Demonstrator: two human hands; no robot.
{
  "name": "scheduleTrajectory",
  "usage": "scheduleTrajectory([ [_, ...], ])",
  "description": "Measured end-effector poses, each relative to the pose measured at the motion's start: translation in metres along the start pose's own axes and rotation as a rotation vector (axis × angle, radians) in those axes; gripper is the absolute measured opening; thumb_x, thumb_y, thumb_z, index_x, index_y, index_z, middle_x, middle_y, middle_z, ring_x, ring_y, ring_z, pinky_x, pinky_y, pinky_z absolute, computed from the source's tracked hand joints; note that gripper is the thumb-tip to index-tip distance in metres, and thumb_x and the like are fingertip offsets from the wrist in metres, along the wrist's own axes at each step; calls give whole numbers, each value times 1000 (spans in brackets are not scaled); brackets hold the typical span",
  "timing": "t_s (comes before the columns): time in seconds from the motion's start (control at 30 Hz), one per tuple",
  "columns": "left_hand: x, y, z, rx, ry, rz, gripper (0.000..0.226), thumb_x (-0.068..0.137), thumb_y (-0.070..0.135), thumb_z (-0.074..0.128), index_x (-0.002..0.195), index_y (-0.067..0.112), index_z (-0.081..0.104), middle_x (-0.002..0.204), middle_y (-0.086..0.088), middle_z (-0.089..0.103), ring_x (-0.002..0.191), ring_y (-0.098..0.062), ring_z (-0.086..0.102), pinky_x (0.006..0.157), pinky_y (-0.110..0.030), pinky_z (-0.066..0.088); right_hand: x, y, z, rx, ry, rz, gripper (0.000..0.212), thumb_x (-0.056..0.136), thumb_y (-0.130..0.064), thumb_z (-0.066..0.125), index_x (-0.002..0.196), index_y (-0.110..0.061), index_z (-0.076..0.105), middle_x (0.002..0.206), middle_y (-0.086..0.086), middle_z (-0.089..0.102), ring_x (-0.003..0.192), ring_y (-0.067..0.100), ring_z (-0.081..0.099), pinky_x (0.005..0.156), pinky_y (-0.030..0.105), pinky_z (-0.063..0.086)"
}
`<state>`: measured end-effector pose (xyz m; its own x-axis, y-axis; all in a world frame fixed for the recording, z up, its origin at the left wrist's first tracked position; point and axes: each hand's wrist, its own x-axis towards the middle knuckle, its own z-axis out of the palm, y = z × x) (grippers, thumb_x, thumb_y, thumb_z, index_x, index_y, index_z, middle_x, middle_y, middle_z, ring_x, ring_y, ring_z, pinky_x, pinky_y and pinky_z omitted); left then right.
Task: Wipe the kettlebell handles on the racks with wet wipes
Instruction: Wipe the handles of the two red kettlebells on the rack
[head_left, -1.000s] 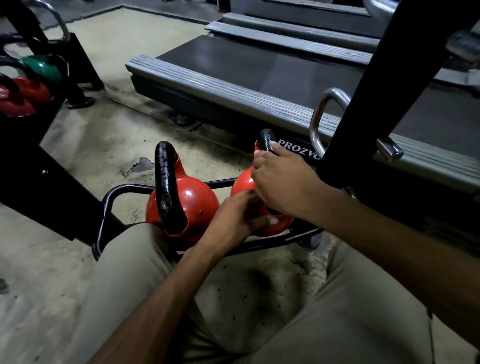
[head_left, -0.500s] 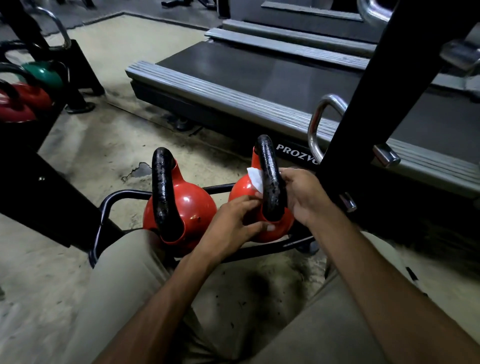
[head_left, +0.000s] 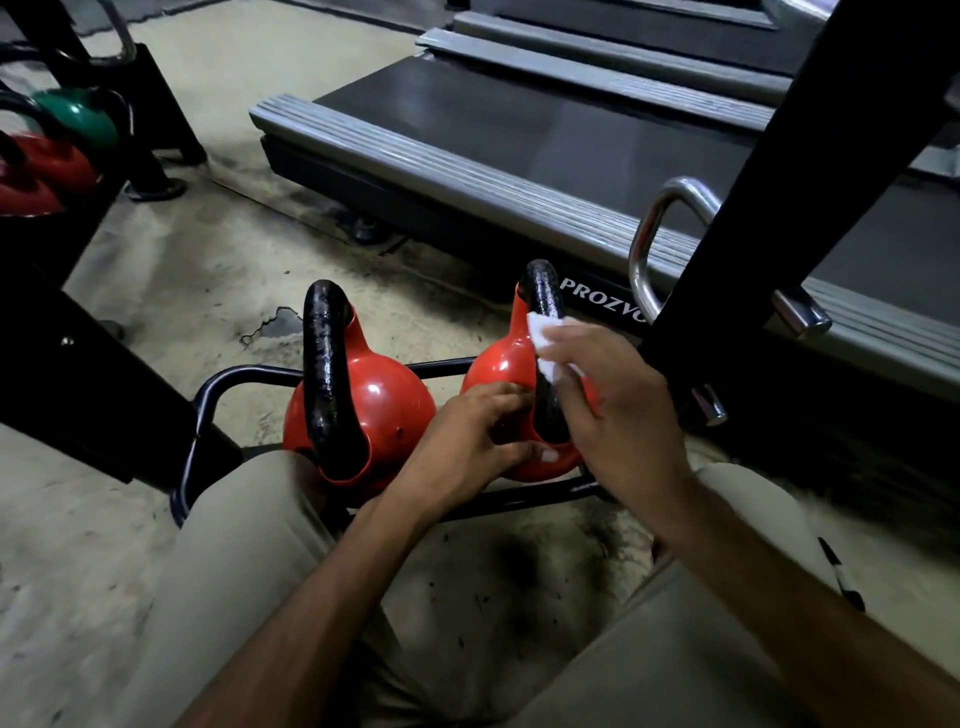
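Right hand (head_left: 618, 410) grip closed on wipe (head_left: 545, 338), left hand (head_left: 467, 441) clasping red kettlebell (head_left: 498, 364), treadmill (head_left: 519, 171) label seemingly "PROZVO"

Partly hidden kettlebell handle and wipe

The right hand (head_left: 618, 410) covered most of the wet wipe (head_left: 543, 332) and the handle's (head_left: 543, 291) middle.

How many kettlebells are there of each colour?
Red kettlebells: 4, two on the near rack and two at the left edge
Green kettlebells: 1
Total: 5
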<state>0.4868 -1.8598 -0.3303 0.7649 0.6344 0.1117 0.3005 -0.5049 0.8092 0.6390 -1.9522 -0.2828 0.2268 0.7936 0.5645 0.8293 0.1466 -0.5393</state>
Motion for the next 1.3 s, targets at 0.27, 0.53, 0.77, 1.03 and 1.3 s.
scheduleTrajectory([
  [0.27, -1, 3, 1, -81, 12, -17, 41, 78, 38, 88, 114, 25, 72, 117, 12, 72, 112, -7, 66, 96, -44, 55, 56, -9, 5, -772, -668, -458, 37, 83, -31, 37, 73, -19, 70, 79, 1, 69, 93, 29, 63, 108, 53, 41],
  [0.53, -1, 1, 0, -7, 9, 19, 53, 79, 40, 86, 128, 24, 73, 129, 17, 66, 126, -4, 58, 109, -40, 47, -15, 3, -22, -120, -52, 11, 28, 95, -3, 63, 117, -15, 75, 126, -6, 70, 119, 12, 64, 104, 33, 51],
  [0.77, -1, 2, 1, 25, 10, 17, 53, 78, 44, 83, 126, 25, 73, 126, 14, 68, 122, -8, 61, 105, -42, 49, 10, 18, 14, 728, -69, 838, 39, 88, 10, 45, 106, -6, 75, 101, 12, 76, 89, 27, 70, 82, 39, 53],
  [1.03, -1, 3, 0, 14, 0, 23, 55, 79, 37, 86, 131, 25, 71, 134, 15, 66, 129, -4, 57, 112, -38, 45, -17, 12, -3, 835, 56, 864, 21, 90, 8, 61, 106, -2, 72, 103, 25, 74, 91, 26, 68, 88, 43, 54],
  [1.3, 0, 1, 0, -4, -10, 27, 40, 80, 46, 81, 116, 29, 75, 124, 19, 67, 119, -5, 60, 102, -41, 51, -6, -9, -15, -182, -126, -112, 9, 93, -10, 64, 99, -10, 70, 111, 4, 61, 113, 22, 57, 100, 35, 46],
])
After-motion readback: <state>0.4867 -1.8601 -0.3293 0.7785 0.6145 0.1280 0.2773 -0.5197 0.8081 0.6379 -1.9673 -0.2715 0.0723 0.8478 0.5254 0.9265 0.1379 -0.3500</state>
